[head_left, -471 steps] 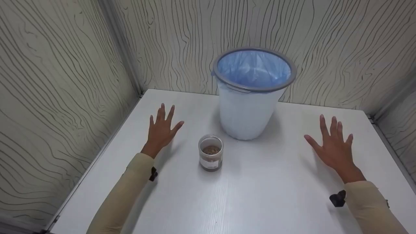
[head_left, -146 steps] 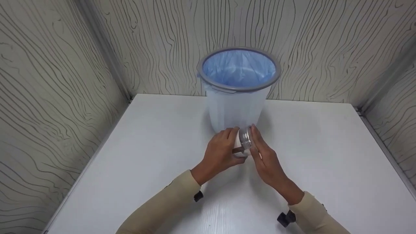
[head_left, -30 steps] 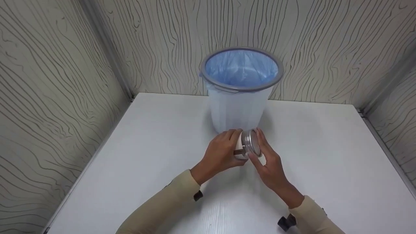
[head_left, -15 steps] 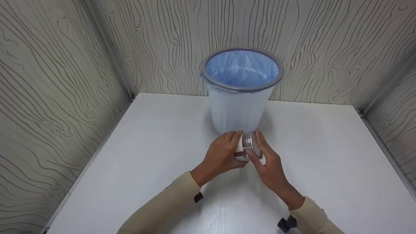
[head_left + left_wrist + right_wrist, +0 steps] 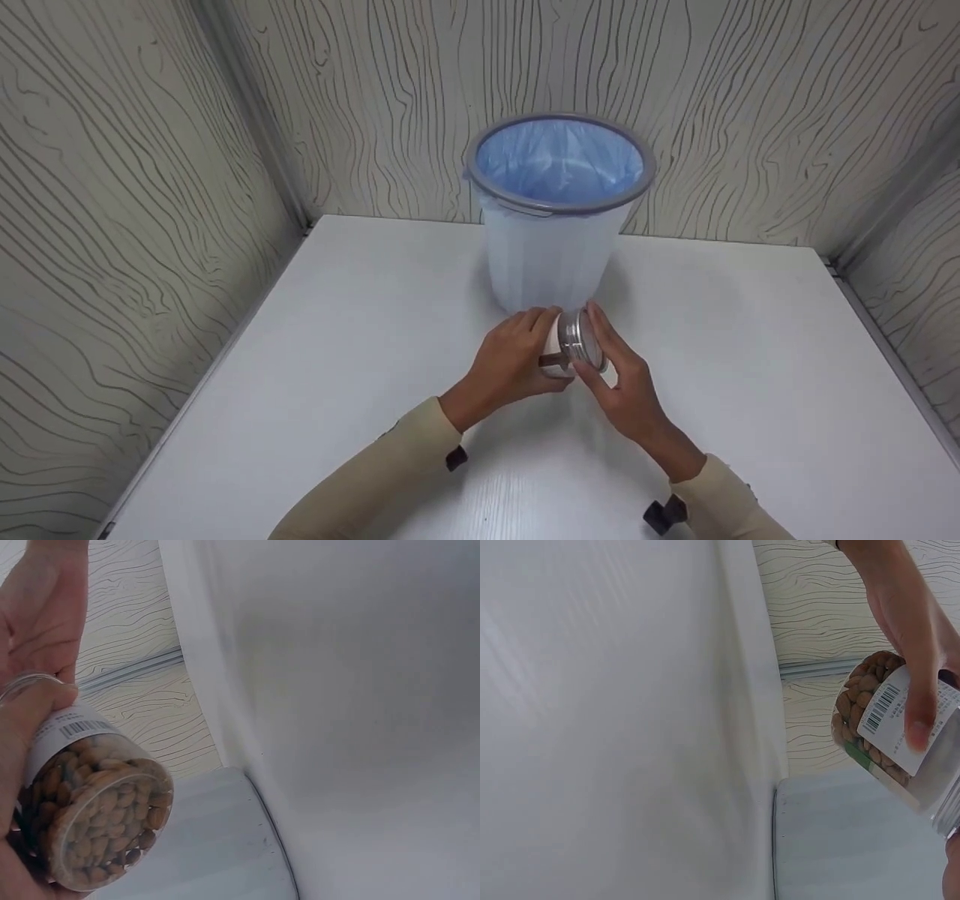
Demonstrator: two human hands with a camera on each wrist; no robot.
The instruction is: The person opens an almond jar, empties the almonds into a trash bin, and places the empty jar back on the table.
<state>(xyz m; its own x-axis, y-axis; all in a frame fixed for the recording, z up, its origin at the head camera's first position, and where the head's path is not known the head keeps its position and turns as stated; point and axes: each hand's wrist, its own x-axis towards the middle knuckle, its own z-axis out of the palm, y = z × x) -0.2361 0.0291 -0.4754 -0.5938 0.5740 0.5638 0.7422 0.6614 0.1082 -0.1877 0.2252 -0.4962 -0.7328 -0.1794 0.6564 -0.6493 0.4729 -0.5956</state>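
Note:
A clear jar of almonds [image 5: 554,358], with a white barcode label, is held tilted on its side in front of the bin. My left hand [image 5: 508,357] grips the jar's body from the left. In the left wrist view the clear base of the almond jar [image 5: 112,829] shows packed brown nuts. My right hand [image 5: 626,379] has its thumb and fingers around the shiny rim end [image 5: 582,339], pinching it. Whether a separate clear lid sits there, I cannot tell. The jar's label [image 5: 891,720] shows in the right wrist view beneath a left finger.
A white waste bin [image 5: 551,259] with a grey ring and a blue bag [image 5: 559,161] inside stands behind the hands. The white table [image 5: 360,315] meets wood-grain panels [image 5: 390,97] at the back and sides. Dark wrist cameras [image 5: 664,514] hang under the sleeves.
Earlier the jar stood on the table between spread hands; then both took it up. In the last second the right thumb and fingers shifted slightly around the rim, and the hands sank a little.

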